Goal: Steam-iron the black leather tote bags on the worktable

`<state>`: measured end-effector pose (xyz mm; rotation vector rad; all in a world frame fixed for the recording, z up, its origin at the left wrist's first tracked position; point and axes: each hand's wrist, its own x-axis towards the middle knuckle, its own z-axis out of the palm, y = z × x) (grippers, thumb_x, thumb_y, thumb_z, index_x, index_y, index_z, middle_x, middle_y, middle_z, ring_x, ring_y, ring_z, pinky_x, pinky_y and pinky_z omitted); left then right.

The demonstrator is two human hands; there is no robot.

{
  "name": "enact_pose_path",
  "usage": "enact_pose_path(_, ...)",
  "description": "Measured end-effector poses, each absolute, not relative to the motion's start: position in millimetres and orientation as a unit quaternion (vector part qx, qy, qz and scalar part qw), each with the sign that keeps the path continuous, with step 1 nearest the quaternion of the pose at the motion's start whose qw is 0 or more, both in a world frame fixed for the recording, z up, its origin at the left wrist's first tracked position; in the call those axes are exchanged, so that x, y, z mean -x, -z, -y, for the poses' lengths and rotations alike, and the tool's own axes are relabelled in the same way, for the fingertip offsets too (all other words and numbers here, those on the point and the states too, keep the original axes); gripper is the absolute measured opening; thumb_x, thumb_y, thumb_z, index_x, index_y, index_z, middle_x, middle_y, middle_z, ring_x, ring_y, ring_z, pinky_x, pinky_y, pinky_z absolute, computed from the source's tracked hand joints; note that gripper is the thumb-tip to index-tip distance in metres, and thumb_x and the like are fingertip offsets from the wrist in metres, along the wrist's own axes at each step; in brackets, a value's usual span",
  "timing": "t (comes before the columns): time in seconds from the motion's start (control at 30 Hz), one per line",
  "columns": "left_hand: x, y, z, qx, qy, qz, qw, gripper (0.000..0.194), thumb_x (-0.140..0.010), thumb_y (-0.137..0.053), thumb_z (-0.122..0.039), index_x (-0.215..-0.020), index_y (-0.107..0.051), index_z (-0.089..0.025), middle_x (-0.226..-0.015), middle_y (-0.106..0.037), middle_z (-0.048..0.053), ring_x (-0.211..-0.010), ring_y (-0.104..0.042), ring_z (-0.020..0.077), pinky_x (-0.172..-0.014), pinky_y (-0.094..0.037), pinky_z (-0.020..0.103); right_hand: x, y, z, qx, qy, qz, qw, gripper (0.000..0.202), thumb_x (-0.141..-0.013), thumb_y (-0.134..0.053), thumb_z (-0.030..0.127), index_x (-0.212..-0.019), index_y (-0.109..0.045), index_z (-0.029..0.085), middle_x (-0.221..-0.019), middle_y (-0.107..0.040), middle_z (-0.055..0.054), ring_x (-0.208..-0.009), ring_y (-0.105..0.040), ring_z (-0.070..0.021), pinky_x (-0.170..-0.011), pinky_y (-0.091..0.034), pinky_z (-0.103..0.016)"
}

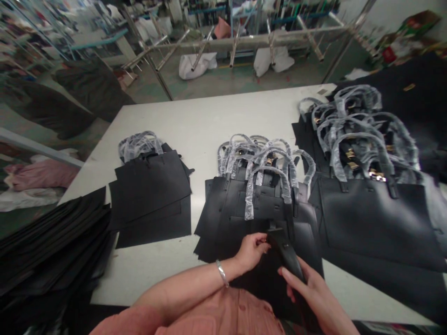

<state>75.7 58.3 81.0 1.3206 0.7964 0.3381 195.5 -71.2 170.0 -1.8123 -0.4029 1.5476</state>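
One pale table (223, 111) stretches out in front of me. The biggest heap of black bags (373, 218) sits at its right, a dark stack (52, 246) at its left edge, with a middle heap (221, 195) and a small pile (150, 186) between. Just before the middle heap, by the person's pink shirt (226, 314), is a curved black piece (287, 253). The right hand (309, 286) is clamped on its side; the left hand (251, 252) pinches its upper edge. A silver bangle (222, 273) rings the left wrist (233, 268).

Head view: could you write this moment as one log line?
left hand: at black piece | right hand: holding black piece | ahead: bag panels, wrapped handles | surface: white table
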Motion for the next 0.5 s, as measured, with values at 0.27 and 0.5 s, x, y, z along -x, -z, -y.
enact_pose_path(0.27,-54,-68,-41,-0.682,-0.062,-0.321,0.654,0.015,-0.078,-0.06,-0.014,-0.09,-0.069,-0.016,-0.081,-0.063,0.001,-0.071,-0.056,0.014,-0.069,-0.044,0.025,-199,-154,63,0.796,-0.47,0.144,0.353,0.088,-0.072,-0.065,0.059,-0.142,-0.037,0.014,-0.061,-0.059,0.003,-0.054,-0.058,-0.0186,-0.052,-0.047,-0.028)
enact_pose_path(0.5,0,-62,-91,-0.724,-0.192,-0.5,0.434,0.038,-0.076,-0.061,-0.007,-0.111,-0.05,-0.02,-0.097,-0.05,0.001,-0.072,-0.051,0.0112,-0.073,-0.045,0.027,-185,-152,45,0.759,-0.527,0.271,0.27,0.082,-0.082,-0.059,0.054,-0.147,-0.031,0.012,-0.059,-0.062,0.003,-0.055,-0.063,-0.0197,-0.056,-0.051,-0.029)
